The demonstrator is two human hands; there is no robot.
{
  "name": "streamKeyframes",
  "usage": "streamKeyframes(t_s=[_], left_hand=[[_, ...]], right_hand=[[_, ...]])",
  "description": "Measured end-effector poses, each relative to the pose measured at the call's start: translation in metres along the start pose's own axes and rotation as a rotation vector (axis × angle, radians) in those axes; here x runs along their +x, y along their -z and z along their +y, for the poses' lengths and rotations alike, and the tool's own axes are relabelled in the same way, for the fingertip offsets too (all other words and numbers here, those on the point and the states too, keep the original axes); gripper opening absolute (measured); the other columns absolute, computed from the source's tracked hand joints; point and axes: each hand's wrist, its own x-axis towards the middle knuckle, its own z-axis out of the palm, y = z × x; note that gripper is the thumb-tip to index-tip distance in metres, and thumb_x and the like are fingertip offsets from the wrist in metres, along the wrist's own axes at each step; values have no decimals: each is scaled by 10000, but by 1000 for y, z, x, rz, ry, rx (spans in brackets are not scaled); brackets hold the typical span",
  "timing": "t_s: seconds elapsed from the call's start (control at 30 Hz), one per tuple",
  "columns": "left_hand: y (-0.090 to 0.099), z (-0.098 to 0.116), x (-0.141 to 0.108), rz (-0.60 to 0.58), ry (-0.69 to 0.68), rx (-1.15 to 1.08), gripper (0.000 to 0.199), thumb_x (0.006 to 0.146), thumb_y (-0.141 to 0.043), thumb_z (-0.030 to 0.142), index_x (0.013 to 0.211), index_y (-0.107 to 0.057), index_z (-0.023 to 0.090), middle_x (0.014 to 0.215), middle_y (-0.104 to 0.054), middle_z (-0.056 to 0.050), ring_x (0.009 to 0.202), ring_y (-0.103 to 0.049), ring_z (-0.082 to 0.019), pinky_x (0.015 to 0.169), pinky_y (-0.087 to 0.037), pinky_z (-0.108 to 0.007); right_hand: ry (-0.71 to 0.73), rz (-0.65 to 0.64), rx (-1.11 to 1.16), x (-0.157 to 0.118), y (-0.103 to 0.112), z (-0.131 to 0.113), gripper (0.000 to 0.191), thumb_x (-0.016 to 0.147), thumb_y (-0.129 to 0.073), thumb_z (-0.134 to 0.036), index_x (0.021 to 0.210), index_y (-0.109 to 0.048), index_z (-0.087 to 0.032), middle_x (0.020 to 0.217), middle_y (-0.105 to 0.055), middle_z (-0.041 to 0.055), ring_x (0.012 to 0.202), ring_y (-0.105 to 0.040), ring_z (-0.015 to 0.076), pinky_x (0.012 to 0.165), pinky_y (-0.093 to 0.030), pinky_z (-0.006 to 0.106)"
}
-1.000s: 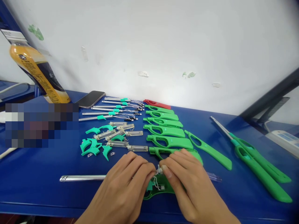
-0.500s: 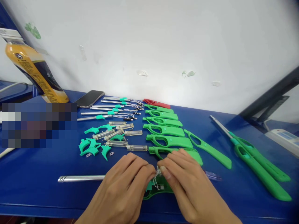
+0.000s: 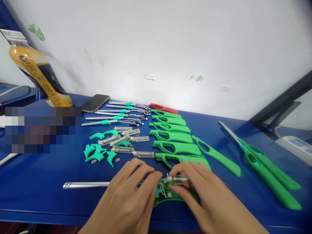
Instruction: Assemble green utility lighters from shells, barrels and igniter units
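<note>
A clear fuel tank (image 3: 179, 180) with a small valve end is pinched between the thumb and fingers of my right hand (image 3: 207, 195). Just beneath it lies an open green lighter casing (image 3: 175, 198), in which thin white wires (image 3: 162, 188) and a teal trigger (image 3: 158, 192) show. My left hand (image 3: 131, 191) is closed over the casing's left end, where a silver metal tube (image 3: 85, 185) sticks out to the left. Its fingertips are close to the tank's valve end. The hand hides the joint between tube and casing.
Green lighter casings (image 3: 176, 148) lie in a column behind my hands, a red casing (image 3: 163, 108) farthest. To the left are several fuel tanks (image 3: 143, 154), teal triggers (image 3: 111, 158) and wired tubes (image 3: 102, 123). Lighters (image 3: 273, 182) lie right; a phone (image 3: 95, 103) and bottle (image 3: 41, 74) stand back left.
My right hand has shifted slightly right and opened its grip enough to show the fuel tank. The two hands' fingertips, close together before, are now farther apart. The left hand stays nearly still.
</note>
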Motion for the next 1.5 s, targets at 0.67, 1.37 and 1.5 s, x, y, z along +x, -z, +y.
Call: streamKeyframes(t_s=[0.67,1.37,1.5], left_hand=[[10,-6,-42,-290,-69,246,397,1190,-439,191,1518,-660,221,1380,-779,-106,1175,-775,-335,918,-675,-441],[22,5,-20,-374,81,120,453,1099,-455,112,1426,-672,339,1338,-763,-35,1084,-776,-285,967,-671,-444],[23,4,-18,-461,97,122,514,1089,-468,99,1466,-679,377,1353,-759,-39,1131,-778,-285,1020,-675,-446]], right_hand=[[70,-22,-88,0,2,9,167,1157,-662,-232,1197,-811,-297,1155,-765,30,979,-796,236,837,-653,391],[-139,25,42,-13,-12,1,282,1125,-535,-187,1074,-781,-317,999,-678,4,838,-687,184,725,-582,282],[-85,-14,50,-16,-11,3,392,1095,-505,-122,1195,-799,-361,1067,-699,9,925,-712,192,740,-592,263]])
